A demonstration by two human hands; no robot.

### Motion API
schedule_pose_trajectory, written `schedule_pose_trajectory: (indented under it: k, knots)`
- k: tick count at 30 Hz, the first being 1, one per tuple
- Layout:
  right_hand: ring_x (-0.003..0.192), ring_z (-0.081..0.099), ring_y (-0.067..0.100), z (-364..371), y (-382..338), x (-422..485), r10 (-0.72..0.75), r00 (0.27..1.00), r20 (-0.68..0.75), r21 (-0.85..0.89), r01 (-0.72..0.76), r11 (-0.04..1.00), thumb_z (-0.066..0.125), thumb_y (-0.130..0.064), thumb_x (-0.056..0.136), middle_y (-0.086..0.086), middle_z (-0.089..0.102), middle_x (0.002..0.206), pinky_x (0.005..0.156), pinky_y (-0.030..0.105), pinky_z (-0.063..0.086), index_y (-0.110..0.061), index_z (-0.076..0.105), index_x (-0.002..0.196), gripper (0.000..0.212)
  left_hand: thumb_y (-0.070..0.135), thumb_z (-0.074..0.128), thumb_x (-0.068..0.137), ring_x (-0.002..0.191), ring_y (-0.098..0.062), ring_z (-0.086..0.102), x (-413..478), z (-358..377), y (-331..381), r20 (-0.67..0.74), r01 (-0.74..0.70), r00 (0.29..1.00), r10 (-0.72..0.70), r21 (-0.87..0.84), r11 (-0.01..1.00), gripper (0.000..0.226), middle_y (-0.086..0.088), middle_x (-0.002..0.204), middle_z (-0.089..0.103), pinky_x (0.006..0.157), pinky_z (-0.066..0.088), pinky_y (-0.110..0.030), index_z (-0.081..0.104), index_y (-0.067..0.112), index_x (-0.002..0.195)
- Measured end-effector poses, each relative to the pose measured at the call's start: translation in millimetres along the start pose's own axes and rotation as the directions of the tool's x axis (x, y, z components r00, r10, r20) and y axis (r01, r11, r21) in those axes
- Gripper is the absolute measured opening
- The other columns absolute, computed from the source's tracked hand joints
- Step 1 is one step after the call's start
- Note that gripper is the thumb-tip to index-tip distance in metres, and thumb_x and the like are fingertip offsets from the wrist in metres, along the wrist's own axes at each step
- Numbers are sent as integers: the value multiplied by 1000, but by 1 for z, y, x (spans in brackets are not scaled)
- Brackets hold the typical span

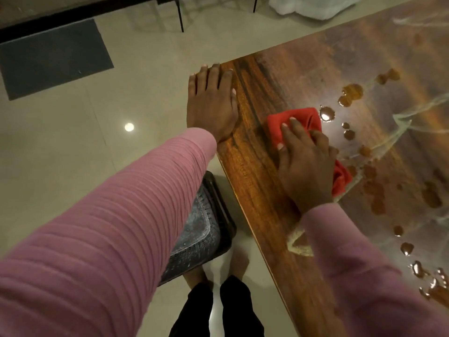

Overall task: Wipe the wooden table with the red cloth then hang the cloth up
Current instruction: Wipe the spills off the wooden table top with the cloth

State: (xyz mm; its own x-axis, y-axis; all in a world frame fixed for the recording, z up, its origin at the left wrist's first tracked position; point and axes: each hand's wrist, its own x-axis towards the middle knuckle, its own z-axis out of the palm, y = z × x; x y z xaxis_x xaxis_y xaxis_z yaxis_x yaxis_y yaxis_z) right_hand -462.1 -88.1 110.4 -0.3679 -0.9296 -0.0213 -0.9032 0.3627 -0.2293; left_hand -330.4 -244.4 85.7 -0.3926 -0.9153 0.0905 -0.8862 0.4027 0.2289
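Table (262, 190) runs along the right; left hand (211, 105) lies flat on its near corner, fingers straight, holding nothing; right hand (303, 164) presses the cloth (303, 116) onto the tabletop, fingers mostly flat; drops (352, 93) lie just beside it

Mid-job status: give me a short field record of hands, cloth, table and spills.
left hand: flat on the corner of the wooden table
right hand: presses the red cloth down
red cloth: bunched under the right hand, on the wooden table
spills: brown drops just past the cloth, unwiped
stage: wiping; cloth not hung
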Motion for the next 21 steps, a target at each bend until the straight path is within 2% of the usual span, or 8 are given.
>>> schedule_pose_trajectory:
  k: [5,9,12,17,19,21]
  knots:
    - [131,36,34,7,-19,-25,-59,998,-32,25,60,998,44,-30,96,-1,43,147,103,47,26,-20,47,139,44,29,27,100,144,-31,21,2,1,2,-25,20,999,-20,-13,1000,46,-9,153,31,118,12,-48,38,17,143]
    - [122,44,30,13,-41,-74,-212,977,5,-2,212,977,43,-30,92,-5,48,143,95,42,33,-22,54,132,43,28,28,99,143,-31,22,4,2,1,-32,22,999,-23,-7,1000,46,-10,153,32,118,13,-48,38,16,142]
    - [121,47,28,11,-29,-79,-280,960,15,-7,281,960,43,-29,93,-6,50,141,93,42,36,-22,56,131,41,28,27,99,143,-31,22,2,2,2,-37,10,999,-10,4,1000,45,-10,152,32,118,13,-48,38,16,142]
    - [133,35,34,-2,17,-34,-17,1000,-5,5,17,1000,43,-28,98,-4,40,149,105,49,27,-21,44,141,44,28,26,100,142,-33,24,-1,2,0,-57,-6,998,7,7,1000,45,-11,150,34,118,13,-48,39,14,140]
    - [132,33,34,-3,20,-32,16,1000,-9,0,-16,1000,43,-28,98,-5,38,150,105,47,27,-22,42,142,45,28,25,100,141,-33,25,0,2,1,-67,-1,998,1,3,1000,45,-11,150,35,118,13,-48,39,14,140]
    - [132,35,34,-2,7,-48,-13,1000,-12,37,13,999,45,-26,97,-2,41,148,107,47,27,-19,45,141,44,29,25,100,141,-33,25,0,2,2,-74,11,997,-10,3,1000,45,-12,150,35,118,13,-48,39,13,140]
